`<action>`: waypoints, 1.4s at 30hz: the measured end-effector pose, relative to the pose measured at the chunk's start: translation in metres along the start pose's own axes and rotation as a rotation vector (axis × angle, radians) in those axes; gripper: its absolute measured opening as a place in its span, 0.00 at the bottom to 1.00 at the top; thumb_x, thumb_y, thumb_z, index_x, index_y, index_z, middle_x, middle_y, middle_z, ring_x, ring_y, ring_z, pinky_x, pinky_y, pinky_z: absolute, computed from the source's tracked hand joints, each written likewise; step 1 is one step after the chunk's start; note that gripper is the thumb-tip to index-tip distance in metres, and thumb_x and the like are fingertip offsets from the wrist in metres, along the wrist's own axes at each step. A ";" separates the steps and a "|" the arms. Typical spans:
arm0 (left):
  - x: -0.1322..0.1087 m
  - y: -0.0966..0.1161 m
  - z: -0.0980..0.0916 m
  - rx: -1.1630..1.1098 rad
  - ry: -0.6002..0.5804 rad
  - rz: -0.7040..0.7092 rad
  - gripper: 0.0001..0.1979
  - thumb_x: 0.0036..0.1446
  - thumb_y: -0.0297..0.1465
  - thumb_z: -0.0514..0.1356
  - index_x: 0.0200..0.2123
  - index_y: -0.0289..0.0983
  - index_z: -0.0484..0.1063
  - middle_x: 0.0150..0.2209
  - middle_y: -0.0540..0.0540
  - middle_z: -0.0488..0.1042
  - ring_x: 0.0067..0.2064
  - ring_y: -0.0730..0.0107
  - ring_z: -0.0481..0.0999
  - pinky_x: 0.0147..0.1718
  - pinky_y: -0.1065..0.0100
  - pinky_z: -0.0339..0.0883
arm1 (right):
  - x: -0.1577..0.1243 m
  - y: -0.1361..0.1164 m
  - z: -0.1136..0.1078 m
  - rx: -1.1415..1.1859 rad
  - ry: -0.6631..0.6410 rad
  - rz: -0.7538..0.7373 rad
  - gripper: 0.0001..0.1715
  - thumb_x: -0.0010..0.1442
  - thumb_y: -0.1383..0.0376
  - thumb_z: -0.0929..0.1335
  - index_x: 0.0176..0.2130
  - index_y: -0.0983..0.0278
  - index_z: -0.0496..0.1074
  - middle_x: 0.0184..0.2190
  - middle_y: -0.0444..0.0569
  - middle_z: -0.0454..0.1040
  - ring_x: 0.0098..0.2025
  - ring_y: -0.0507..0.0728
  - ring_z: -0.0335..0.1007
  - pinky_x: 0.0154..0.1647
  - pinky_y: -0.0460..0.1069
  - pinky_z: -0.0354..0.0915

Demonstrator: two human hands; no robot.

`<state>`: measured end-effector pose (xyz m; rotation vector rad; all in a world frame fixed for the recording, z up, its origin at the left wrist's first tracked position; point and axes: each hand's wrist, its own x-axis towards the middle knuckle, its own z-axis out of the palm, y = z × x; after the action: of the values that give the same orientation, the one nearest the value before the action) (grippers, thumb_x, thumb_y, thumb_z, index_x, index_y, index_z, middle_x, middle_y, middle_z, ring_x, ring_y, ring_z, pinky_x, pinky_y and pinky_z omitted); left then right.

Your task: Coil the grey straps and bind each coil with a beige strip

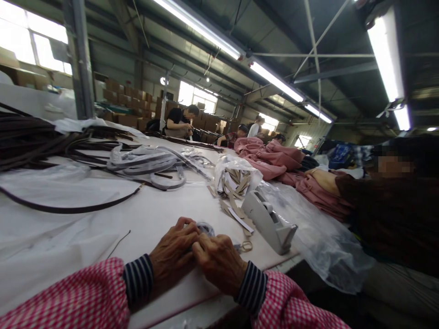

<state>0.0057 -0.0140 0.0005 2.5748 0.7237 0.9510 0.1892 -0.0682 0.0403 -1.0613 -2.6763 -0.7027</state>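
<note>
My left hand and my right hand rest together on the white table, fingers curled and pinched around a small grey coiled strap piece that shows just above the knuckles. Both wrists wear striped cuffs under red checked sleeves. A small metal ring lies on the table just right of my right hand. A grey tape dispenser stands further right, near the table edge.
Beige paper tags spill from a clear bag behind the dispenser. Grey straps and dark brown straps lie across the far left. A crumpled clear plastic bag hangs off the right edge. A person in dark clothes sits at right by pink garments; other workers are far back.
</note>
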 end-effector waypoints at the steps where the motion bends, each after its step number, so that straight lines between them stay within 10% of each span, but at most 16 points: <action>1: 0.000 0.000 0.000 0.003 -0.009 -0.002 0.15 0.69 0.42 0.53 0.36 0.40 0.71 0.42 0.44 0.72 0.51 0.54 0.63 0.54 0.53 0.60 | 0.001 0.000 -0.001 0.028 -0.015 0.013 0.08 0.65 0.74 0.65 0.38 0.61 0.64 0.36 0.46 0.73 0.30 0.57 0.70 0.27 0.52 0.58; 23: 0.003 -0.024 -0.017 -0.179 -0.181 -0.057 0.15 0.65 0.47 0.61 0.43 0.43 0.78 0.49 0.46 0.74 0.56 0.52 0.61 0.55 0.56 0.60 | -0.028 -0.005 -0.006 0.051 -0.035 0.024 0.18 0.67 0.76 0.64 0.56 0.72 0.65 0.46 0.54 0.73 0.42 0.60 0.72 0.36 0.52 0.73; 42: 0.000 -0.020 -0.013 -0.103 -0.145 0.054 0.16 0.70 0.46 0.54 0.46 0.43 0.74 0.48 0.45 0.72 0.55 0.55 0.61 0.55 0.57 0.63 | -0.002 0.017 -0.011 0.675 -0.054 0.350 0.10 0.65 0.59 0.72 0.42 0.62 0.72 0.42 0.45 0.72 0.41 0.55 0.72 0.40 0.47 0.63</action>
<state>-0.0096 0.0039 0.0015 2.5528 0.5540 0.7850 0.2019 -0.0641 0.0555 -1.2791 -2.3669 0.2816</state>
